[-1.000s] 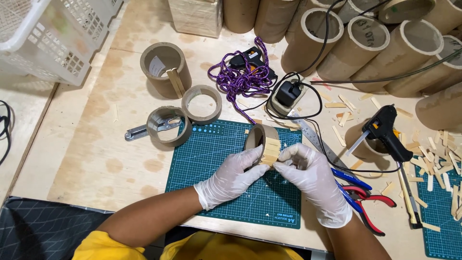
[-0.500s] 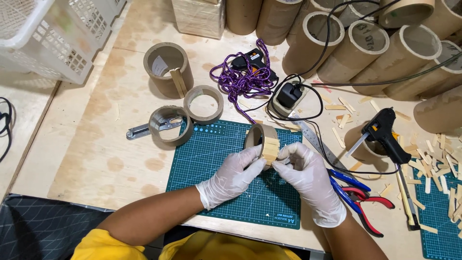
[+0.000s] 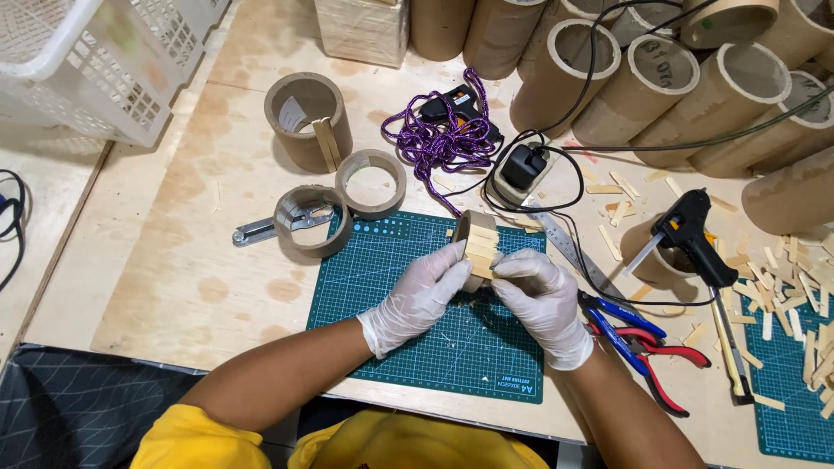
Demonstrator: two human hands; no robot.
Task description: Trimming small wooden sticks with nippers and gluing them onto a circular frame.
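I hold the cardboard ring (image 3: 473, 247) upright over the far part of the green cutting mat (image 3: 391, 287). To fix the wooden sticks well, I should press each one flat and straight. My left hand (image 3: 417, 295) and right hand (image 3: 543, 300) both pinch the ring, fingers closed on it.

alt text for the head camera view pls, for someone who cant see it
Seen from above, two white-gloved hands, left hand and right hand, together hold a short cardboard ring clad in wooden sticks over a green cutting mat. Around it on the plywood table lie cardboard tubes, a black glue gun, pliers and purple cord.
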